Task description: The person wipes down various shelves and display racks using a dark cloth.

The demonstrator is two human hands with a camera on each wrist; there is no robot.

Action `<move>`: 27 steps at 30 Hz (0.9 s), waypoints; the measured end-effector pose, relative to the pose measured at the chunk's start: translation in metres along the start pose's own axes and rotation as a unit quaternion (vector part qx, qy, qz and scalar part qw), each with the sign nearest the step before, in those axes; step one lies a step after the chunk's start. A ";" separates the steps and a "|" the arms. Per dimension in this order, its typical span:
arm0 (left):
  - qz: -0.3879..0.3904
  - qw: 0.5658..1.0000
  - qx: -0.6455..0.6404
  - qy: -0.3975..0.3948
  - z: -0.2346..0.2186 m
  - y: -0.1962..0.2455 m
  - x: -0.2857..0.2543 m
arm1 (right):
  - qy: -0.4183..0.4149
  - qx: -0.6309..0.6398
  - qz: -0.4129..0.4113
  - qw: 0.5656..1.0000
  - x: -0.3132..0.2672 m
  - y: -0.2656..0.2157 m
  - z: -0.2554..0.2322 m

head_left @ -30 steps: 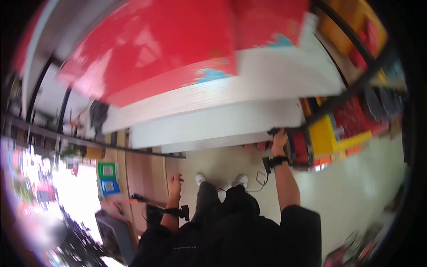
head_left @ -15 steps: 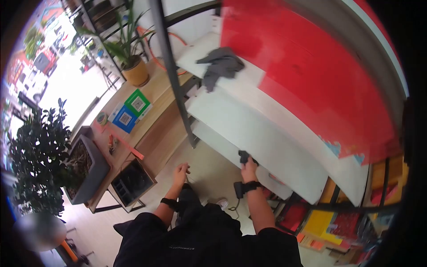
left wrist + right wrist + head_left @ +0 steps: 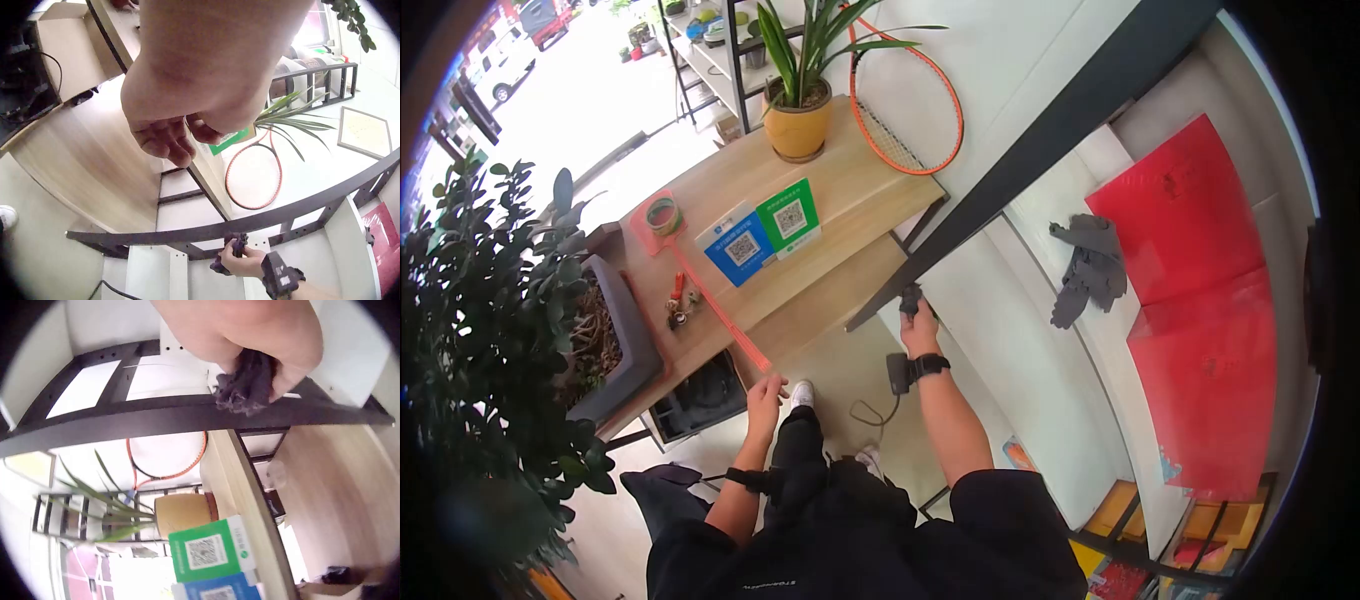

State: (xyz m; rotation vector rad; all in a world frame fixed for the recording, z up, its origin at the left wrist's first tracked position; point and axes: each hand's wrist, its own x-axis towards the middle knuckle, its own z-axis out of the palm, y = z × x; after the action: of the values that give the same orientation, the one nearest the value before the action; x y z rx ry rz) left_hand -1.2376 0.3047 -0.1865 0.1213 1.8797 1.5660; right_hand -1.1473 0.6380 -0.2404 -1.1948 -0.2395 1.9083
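My right hand (image 3: 920,330) grips a bunched dark cloth (image 3: 250,384) beside the dark metal upright (image 3: 1020,180) of a shelf rack. In the right wrist view the cloth's crumpled end sticks out past the fingers and overlaps the upright. My left hand (image 3: 767,400) hangs with loosely curled fingers and holds nothing. It is nearest to the handle end of an orange fly swatter (image 3: 718,312), which lies across the wooden table (image 3: 855,195). A limp grey cloth piece (image 3: 1092,268) with strip-like ends lies on the white shelf (image 3: 1040,250), against red sheets (image 3: 1200,220).
On the table stand a yellow-potted plant (image 3: 798,130), green and blue QR-code cards (image 3: 790,215), a tape roll (image 3: 663,215) and keys (image 3: 682,302). A racket (image 3: 955,120) leans at the wall. A grey planter (image 3: 635,350) and an open box (image 3: 695,400) are at the left.
The head view has swung left from the red-covered shelves to the table and rack upright. My right hand, still holding the dark cloth, has moved along to the rack's end. The left stays free.
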 end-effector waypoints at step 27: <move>-0.010 0.997 0.031 -0.075 0.033 -0.014 -0.033 | -0.121 -0.352 -0.610 0.700 -0.113 -0.051 0.097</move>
State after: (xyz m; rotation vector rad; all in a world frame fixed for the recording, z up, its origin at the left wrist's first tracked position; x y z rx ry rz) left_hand -1.1892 0.3130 -0.1862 0.2397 1.8063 1.4438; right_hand -1.1769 0.6109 -0.0880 -0.7782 -1.5827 0.6976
